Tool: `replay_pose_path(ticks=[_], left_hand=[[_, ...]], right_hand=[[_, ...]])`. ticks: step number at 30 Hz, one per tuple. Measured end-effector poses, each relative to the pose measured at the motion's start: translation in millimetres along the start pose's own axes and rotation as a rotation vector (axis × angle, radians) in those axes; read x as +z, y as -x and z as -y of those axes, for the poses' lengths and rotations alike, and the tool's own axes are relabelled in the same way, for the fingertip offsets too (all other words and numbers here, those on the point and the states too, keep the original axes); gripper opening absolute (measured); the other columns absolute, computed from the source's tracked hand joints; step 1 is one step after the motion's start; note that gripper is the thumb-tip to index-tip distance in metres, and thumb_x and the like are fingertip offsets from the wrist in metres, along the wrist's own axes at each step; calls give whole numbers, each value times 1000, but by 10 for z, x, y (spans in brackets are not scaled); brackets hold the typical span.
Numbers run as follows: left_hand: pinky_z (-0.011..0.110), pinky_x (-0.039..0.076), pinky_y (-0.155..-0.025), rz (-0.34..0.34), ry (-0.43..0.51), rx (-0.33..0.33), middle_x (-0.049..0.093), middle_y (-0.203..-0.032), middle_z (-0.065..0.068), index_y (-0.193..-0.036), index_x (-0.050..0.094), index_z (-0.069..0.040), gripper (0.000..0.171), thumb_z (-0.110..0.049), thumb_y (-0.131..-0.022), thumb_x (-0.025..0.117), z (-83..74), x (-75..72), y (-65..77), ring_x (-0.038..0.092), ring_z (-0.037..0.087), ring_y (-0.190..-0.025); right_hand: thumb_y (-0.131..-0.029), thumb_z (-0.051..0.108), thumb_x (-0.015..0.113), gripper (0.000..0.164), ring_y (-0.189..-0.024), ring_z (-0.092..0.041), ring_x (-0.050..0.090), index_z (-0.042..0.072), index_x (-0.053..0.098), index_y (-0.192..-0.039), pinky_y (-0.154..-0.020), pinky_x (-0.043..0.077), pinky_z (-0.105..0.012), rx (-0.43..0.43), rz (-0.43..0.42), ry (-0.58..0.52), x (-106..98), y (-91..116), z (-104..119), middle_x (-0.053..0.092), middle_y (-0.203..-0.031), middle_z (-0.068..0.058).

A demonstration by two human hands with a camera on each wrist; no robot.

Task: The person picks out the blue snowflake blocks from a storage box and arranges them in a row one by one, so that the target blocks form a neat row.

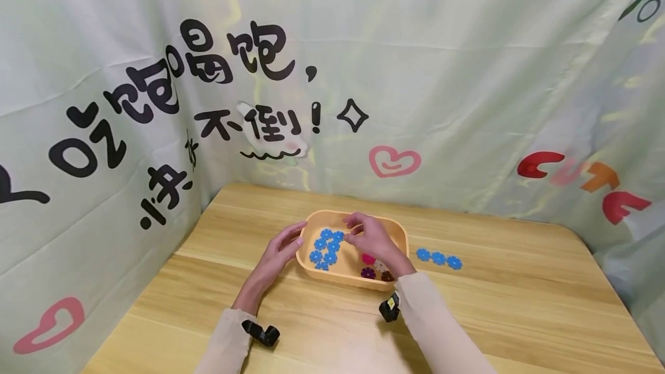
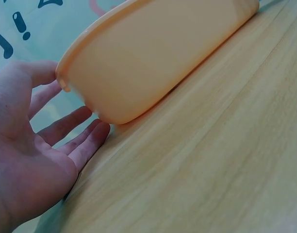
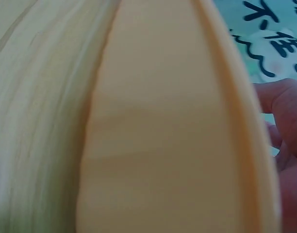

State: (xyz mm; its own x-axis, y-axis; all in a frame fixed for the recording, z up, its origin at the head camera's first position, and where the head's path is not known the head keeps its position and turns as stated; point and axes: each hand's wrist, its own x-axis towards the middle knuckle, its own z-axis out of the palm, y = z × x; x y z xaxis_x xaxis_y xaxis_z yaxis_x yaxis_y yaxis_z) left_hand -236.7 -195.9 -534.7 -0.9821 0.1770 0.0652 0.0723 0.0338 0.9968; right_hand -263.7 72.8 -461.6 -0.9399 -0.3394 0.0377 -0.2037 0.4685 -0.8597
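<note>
A light-orange plastic tray [image 1: 353,279] sits on the table with blue snowflake-shaped discs [image 1: 331,245] in its left half. My left hand [image 1: 280,250] holds the tray's left end, thumb at the rim and the other fingers along the outer wall [image 2: 134,63]. Over the tray, my right hand [image 1: 371,238] reaches in with bent fingers apart, the thumb tip right beside a blue disc [image 1: 339,236]. In the right wrist view, the tray's wall and rim hide most of the right hand [image 3: 290,126]. Under that wrist lie a pink disc [image 1: 368,259], a purple disc [image 1: 368,273] and a brown disc [image 1: 387,276].
Three blue discs [image 1: 439,258] lie in a row on the wooden table [image 1: 519,293], right of the tray. A printed curtain [image 1: 441,85] hangs behind the table and along its left side. Black wrist cameras [image 1: 261,333] sit on both sleeves.
</note>
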Motion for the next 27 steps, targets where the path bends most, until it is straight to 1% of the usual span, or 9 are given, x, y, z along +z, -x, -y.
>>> replay_pose_path(ticks=[5, 10, 15, 19, 22, 24, 27], left_hand=[[42, 53, -102, -1, -13, 2, 50, -152, 5, -147, 55, -25, 45, -34, -104, 63, 17, 1, -3, 53, 28, -135], [42, 53, -102, -10, -27, -7, 49, -152, 4, -148, 54, -27, 46, -35, -104, 63, 32, 9, -2, 52, 28, -136], [44, 52, -103, -24, -37, -9, 50, -152, 4, -147, 55, -28, 46, -37, -103, 63, 16, 2, 3, 51, 28, -136], [43, 53, -102, -25, -42, -10, 50, -151, 3, -146, 55, -29, 44, -36, -103, 64, 2, -4, -12, 52, 27, -136], [43, 53, -101, -17, -32, 9, 50, -152, 5, -147, 55, -26, 45, -34, -103, 63, 0, -5, -28, 52, 29, -135], [43, 54, -101, -9, -18, 20, 51, -151, 6, -147, 55, -24, 45, -32, -104, 63, 2, -5, -30, 53, 29, -134], [41, 54, -101, -6, -10, 19, 50, -151, 7, -148, 55, -23, 45, -31, -104, 63, 8, -7, -19, 53, 29, -134]], right_hand=[[-90, -6, 70, 38, -106, -36, 64, -7, 64, -127, -82, 60, -41, -19, 31, 9, 117, -70, -78, 65, -122, -23], [-88, -8, 69, 37, -101, -32, 63, -5, 67, -125, -79, 58, -38, -41, 45, 76, 207, -111, -200, 68, -121, -20], [-91, -8, 65, 31, -95, -27, 59, -4, 69, -121, -84, 54, -40, -71, 46, 151, 211, -112, -215, 69, -116, -17], [-91, -7, 63, 29, -92, -24, 59, -4, 70, -119, -79, 53, -37, -59, 59, 169, 160, -85, -205, 70, -115, -16], [-90, -8, 64, 28, -90, -22, 60, -5, 70, -117, -76, 54, -35, -72, 62, 174, 142, -73, -223, 70, -112, -17], [-88, -8, 68, 28, -89, -23, 61, -7, 70, -116, -77, 56, -35, -92, 62, 170, 150, -77, -240, 71, -110, -17], [-86, -6, 74, 29, -88, -23, 62, -8, 71, -114, -79, 57, -37, -114, 73, 185, 185, -100, -270, 70, -107, -17]])
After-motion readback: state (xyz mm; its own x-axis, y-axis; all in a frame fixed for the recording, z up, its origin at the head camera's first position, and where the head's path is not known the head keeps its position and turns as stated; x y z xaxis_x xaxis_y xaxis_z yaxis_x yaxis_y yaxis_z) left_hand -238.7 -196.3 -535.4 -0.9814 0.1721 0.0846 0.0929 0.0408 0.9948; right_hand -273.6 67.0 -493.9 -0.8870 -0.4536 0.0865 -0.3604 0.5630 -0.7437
